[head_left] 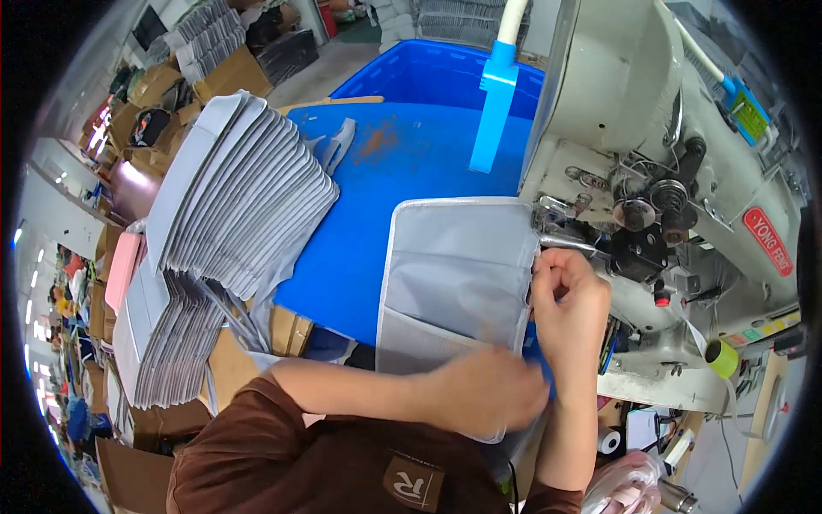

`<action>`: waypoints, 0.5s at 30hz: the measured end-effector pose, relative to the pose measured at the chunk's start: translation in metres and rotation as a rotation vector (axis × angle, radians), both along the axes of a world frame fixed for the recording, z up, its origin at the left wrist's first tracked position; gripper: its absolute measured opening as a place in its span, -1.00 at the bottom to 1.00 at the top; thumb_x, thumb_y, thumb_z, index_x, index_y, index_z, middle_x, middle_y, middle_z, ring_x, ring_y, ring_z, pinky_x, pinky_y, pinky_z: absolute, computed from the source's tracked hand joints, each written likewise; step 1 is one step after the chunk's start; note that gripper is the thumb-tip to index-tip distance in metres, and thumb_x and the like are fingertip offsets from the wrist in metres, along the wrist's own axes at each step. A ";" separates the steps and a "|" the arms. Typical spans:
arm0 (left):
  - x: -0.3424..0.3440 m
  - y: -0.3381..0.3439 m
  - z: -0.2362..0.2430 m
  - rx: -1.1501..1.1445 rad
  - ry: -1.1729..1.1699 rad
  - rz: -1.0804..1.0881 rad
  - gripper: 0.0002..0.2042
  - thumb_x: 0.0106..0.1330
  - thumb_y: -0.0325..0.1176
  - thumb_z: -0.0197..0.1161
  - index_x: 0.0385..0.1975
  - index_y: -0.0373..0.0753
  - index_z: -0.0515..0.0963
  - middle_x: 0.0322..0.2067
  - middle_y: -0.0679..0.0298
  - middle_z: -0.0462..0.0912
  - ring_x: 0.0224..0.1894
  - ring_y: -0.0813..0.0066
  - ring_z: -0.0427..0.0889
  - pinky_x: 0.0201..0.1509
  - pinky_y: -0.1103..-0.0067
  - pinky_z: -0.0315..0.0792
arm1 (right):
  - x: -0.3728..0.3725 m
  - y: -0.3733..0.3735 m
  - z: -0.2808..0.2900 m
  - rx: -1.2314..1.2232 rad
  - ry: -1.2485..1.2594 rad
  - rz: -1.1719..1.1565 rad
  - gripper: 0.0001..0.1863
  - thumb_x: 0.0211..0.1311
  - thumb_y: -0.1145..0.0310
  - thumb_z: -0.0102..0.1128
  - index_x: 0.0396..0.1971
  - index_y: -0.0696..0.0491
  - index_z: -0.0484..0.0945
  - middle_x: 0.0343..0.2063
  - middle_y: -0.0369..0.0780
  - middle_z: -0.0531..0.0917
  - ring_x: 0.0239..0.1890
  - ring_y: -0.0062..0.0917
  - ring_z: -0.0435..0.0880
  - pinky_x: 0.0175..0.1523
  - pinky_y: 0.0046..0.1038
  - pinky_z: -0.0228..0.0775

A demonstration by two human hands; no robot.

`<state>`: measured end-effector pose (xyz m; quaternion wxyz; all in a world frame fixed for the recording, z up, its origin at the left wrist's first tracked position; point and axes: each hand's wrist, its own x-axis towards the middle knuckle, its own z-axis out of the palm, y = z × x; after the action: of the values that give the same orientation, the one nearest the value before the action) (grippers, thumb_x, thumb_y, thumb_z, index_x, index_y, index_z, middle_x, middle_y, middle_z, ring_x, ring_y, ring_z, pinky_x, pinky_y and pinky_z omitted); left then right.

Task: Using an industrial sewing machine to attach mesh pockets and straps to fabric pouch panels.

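Note:
A grey fabric panel (462, 283) with pale binding along its edges and pocket-like layers lies in front of me. Its upper right side reaches the stitching area of the sewing machine (574, 111). With thumb and finger pinched, my right hand (575, 300) grips the panel's right edge just below the machine's metal guide. My left hand (492, 390) is over the lower part of the panel, close to my right forearm. Motion smears its fingers, so whether it holds anything is unclear.
A tall stack of folded grey panels (240, 188) stands on the left of the blue tabletop (342, 257). Behind the table is a blue bin (437, 68). A blue-and-white tube (495, 103) hangs above the tabletop. Cardboard boxes (231, 81) crowd the far left.

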<state>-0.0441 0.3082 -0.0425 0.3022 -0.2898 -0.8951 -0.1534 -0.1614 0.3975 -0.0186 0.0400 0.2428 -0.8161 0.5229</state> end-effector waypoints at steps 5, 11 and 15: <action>0.006 0.018 -0.026 -0.221 -0.209 -0.458 -0.62 0.33 -0.07 0.15 -0.59 -0.24 0.56 -0.54 0.22 0.60 -0.47 0.29 0.50 -0.30 0.41 0.25 | 0.000 0.001 -0.005 -0.055 -0.069 0.006 -0.94 0.21 0.52 0.26 -0.41 0.20 0.59 -0.75 -0.23 0.55 -0.75 -0.63 0.44 -0.56 -0.50 0.28; 0.012 0.031 0.011 -0.125 -0.480 -0.466 -0.47 0.29 0.01 0.18 -0.89 -0.15 0.51 -0.84 0.31 0.47 -0.66 0.25 0.44 -0.32 0.42 0.20 | 0.010 0.007 -0.015 -0.311 -0.298 0.134 -0.86 0.41 0.42 0.15 -0.18 0.19 0.53 -0.49 -0.41 0.53 -0.43 -0.81 0.38 -0.35 -0.69 0.23; 0.007 0.021 0.028 -0.197 -0.589 -0.471 -0.54 0.29 0.00 0.19 -0.79 -0.16 0.57 -0.71 0.27 0.57 -0.49 0.30 0.52 -0.25 0.41 0.26 | 0.015 0.006 -0.026 -0.367 -0.393 0.188 -0.82 0.44 0.40 0.13 -0.11 0.18 0.54 -0.42 -0.40 0.60 -0.38 -0.82 0.44 -0.24 -0.73 0.27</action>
<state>-0.0375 0.3296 -0.0143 -0.0404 -0.4587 -0.8629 -0.2083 -0.1462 0.4037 -0.0447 -0.1242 0.2000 -0.6740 0.7002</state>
